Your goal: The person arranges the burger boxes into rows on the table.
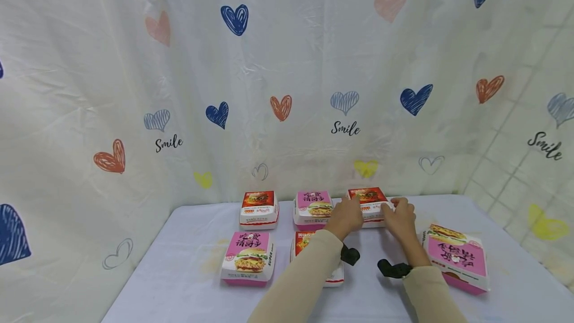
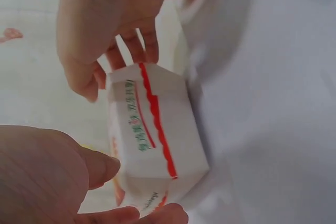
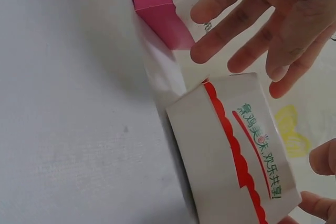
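A red-topped white burger box [image 1: 373, 207] rests at the back right of the table, its printed front side [image 2: 142, 121] facing me. At its left end is my left hand [image 1: 346, 217], fingers spread and loosely extended [image 3: 281, 17]. On the opposite end my right hand [image 1: 400, 219] has its fingertips right at the box's edge, thumb apart from the fingers [image 2: 118, 19]. Neither hand is curled round the box. Just left of my left hand sits a pink-topped burger box [image 1: 312, 208], whose pink base [image 3: 160, 17] shows in the right wrist view.
Another red-topped box [image 1: 258, 211] stands at the back left. In front are a pink box [image 1: 248, 258] and a red-topped box [image 1: 334, 275], partly hidden by my left sleeve. A turned pink box [image 1: 456, 258] lies right of my right forearm. A heart-patterned curtain [image 1: 287, 64] hangs behind the table.
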The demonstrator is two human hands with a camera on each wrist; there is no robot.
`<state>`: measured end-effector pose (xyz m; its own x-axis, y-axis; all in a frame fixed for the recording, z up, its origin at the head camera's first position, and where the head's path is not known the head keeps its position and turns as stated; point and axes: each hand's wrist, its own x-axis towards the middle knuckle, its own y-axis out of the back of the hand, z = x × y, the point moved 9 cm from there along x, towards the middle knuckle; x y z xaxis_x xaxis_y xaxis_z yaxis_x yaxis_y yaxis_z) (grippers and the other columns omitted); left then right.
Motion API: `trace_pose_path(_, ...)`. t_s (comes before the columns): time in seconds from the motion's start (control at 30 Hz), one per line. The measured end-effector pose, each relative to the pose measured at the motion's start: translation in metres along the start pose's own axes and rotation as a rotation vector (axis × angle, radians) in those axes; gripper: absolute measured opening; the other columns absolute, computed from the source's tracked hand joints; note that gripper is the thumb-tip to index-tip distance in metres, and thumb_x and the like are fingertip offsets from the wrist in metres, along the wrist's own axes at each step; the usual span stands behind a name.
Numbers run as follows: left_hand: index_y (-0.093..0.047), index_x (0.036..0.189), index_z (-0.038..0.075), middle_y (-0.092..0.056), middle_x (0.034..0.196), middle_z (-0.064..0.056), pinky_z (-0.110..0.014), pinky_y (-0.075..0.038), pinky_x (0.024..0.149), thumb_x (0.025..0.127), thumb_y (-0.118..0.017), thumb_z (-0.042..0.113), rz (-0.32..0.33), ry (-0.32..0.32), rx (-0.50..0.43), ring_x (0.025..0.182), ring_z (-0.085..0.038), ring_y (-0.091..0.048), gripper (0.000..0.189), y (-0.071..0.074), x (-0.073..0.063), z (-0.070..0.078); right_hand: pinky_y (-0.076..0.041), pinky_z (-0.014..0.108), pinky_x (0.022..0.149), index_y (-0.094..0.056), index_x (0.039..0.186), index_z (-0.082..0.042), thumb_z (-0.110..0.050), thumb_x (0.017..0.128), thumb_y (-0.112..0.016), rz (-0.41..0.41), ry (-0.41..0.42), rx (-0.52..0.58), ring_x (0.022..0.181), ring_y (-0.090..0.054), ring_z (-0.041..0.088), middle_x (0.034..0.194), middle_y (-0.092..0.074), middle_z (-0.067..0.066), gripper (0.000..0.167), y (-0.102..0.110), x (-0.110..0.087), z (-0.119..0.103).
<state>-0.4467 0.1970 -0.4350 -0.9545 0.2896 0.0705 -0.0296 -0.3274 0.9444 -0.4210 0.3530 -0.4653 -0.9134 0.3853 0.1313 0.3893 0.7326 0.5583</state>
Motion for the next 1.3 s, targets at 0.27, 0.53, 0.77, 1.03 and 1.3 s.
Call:
trace_pose_path(0.27, -0.059, 0.140, 0.026, -0.062, 0.129, -0.003, -0.033, -0.056, 0.074, 0.099, -0.062, 0.024, 0.089, -0.044, -0.055, 0.094, -0.019, -0.067, 0.041, 0.033, -0.007, 0.019, -0.035, 0.063, 0.100, -0.042, 0.137, 0.011, -0.022, 0.102, -0.052, 0.084, 0.109, 0.015, 0.124, -0.039, 0.053, 0.136, -0.040, 0.035, 0.049, 0.021, -0.006, -0.027)
trace_pose_path(0.53, -0.072, 0.121, 0.024, -0.072, 0.103, 0.008, -0.022, -0.050, 0.068, 0.099, -0.064, 0.025, 0.268, -0.176, -0.385, 0.086, -0.004, -0.063, 0.023, 0.064, -0.042, 0.035, -0.043, 0.064, 0.101, -0.039, 0.146, 0.006, -0.037, 0.108, -0.041, 0.015, 0.176, 0.076, 0.133, -0.044, 0.052, 0.147, -0.039, 0.033, 0.056, 0.059, -0.013, -0.055)
trace_pose_path(0.77, -0.074, 0.103, 0.022, -0.070, 0.088, 0.008, -0.017, -0.045, 0.057, 0.098, -0.062, 0.017, 0.327, -0.253, -0.769, 0.064, 0.003, -0.054, 0.014, 0.061, -0.065, 0.038, -0.046, 0.063, 0.087, -0.036, 0.149, 0.002, -0.043, 0.110, -0.035, -0.048, 0.283, -0.026, 0.126, -0.046, 0.051, 0.144, -0.044, 0.032, 0.059, 0.115, -0.035, -0.073)
trace_pose_path(1.03, -0.075, 0.102, 0.020, -0.066, 0.082, 0.010, -0.014, -0.047, 0.060, 0.096, -0.064, 0.016, 0.288, -0.269, -0.921, 0.067, 0.007, -0.054, 0.014, 0.039, -0.075, 0.048, -0.050, 0.054, 0.077, -0.036, 0.148, 0.003, -0.040, 0.110, -0.038, -0.126, 0.317, -0.211, 0.119, -0.050, 0.050, 0.137, -0.050, 0.031, 0.057, 0.145, -0.043, -0.043)
trace_pose_path(1.3, -0.074, 0.100, 0.023, -0.064, 0.087, 0.016, -0.015, -0.047, 0.065, 0.095, -0.066, 0.017, 0.171, -0.204, -0.907, 0.072, 0.007, -0.054, 0.011, -0.004, -0.081, 0.060, -0.052, 0.059, 0.080, -0.044, 0.134, 0.016, -0.030, 0.109, -0.045, -0.227, 0.310, -0.389, 0.111, -0.054, 0.057, 0.127, -0.051, 0.042, 0.053, 0.148, -0.035, 0.017)
